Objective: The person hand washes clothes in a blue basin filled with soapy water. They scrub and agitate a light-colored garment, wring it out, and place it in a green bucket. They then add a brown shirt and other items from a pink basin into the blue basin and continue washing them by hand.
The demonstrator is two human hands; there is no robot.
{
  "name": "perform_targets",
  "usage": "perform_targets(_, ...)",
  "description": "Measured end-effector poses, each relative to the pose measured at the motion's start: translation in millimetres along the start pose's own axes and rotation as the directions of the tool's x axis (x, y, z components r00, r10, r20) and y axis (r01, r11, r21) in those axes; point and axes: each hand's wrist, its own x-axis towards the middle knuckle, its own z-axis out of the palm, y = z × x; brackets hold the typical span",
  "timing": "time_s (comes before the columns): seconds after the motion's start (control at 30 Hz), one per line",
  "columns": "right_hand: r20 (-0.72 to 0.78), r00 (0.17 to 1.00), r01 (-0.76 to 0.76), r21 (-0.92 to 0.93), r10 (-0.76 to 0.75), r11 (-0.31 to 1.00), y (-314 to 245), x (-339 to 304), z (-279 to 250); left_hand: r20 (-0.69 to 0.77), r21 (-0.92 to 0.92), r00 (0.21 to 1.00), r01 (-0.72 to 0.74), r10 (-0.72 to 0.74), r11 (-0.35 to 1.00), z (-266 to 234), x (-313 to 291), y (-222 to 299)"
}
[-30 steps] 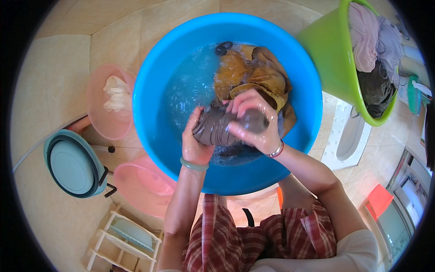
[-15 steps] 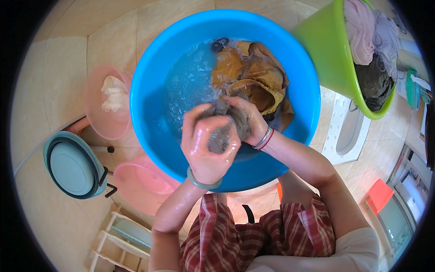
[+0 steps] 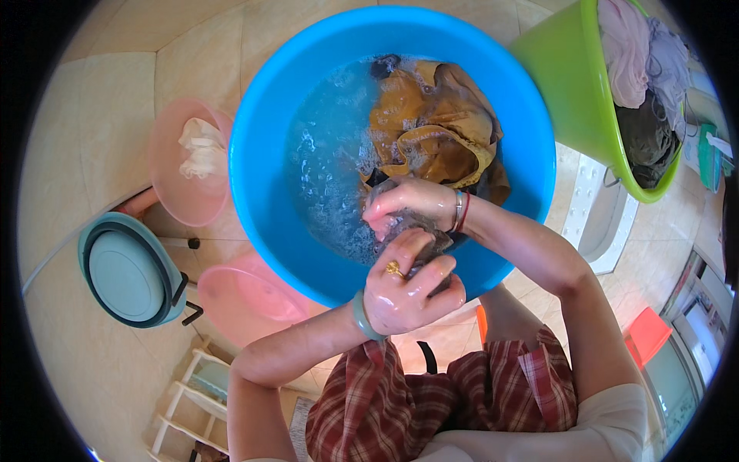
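Observation:
Both hands are over the near side of a large blue basin [image 3: 263, 165] and grip a wet grey cloth [image 3: 433, 237]. My left hand [image 3: 408, 283], wearing a gold ring and a pale green bangle, curls round the cloth's nearer end. The right hand [image 3: 422, 202], with a silver bangle and a red string at its wrist, is closed on the farther part. Fingers cover much of the cloth, so its exact kind is hidden. Beyond them a mustard-brown garment [image 3: 443, 108] lies soaked in cloudy, sudsy water [image 3: 327, 146], a small dark piece at its far left.
A green bucket [image 3: 558, 69] holding pink, lilac and dark clothes stands at the far right, beside a white squat toilet [image 3: 608, 204]. To the left are a pink basin [image 3: 169, 162] with white cloth, another pink basin [image 3: 239, 308], a teal folding basin [image 3: 123, 273] and a cream rack [image 3: 185, 393].
My left hand has turned over and come nearer to me, dropping toward the basin's near edge. The right hand has rolled over the cloth, its back now uppermost. Both still hold the cloth.

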Motion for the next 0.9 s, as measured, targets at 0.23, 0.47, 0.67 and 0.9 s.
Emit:
perform_targets(0.23, -0.106, 0.992, 0.014, -0.479, -0.074, 0.877, 0.9, 9.0, 2.9, 0.142, -0.005, 0.984, -0.113, 0.112, 0.994, 17.0, -28.6, -5.9)
perform_targets(0.47, -0.409, 0.87, 0.34, 0.095, -0.275, 0.936, 26.8, -11.8, -21.9, 0.102, -0.648, 0.412, 0.718, -0.906, 0.254, 5.0, -59.4, -59.2)
perform_targets(0.67, -0.321, 0.68, 0.733, 0.253, -0.66, 0.632, 8.5, -26.3, 13.6, 0.643, -0.766, 0.074, 0.084, -0.763, -0.637, -37.4, -61.3, -59.4)
perform_targets(0.9, 0.186, 0.579, 0.581, -0.777, -0.794, 0.242, 28.5, -13.0, 70.2, 0.492, -0.731, 0.367, -0.319, -0.79, -0.603, -21.8, -71.2, -50.4)
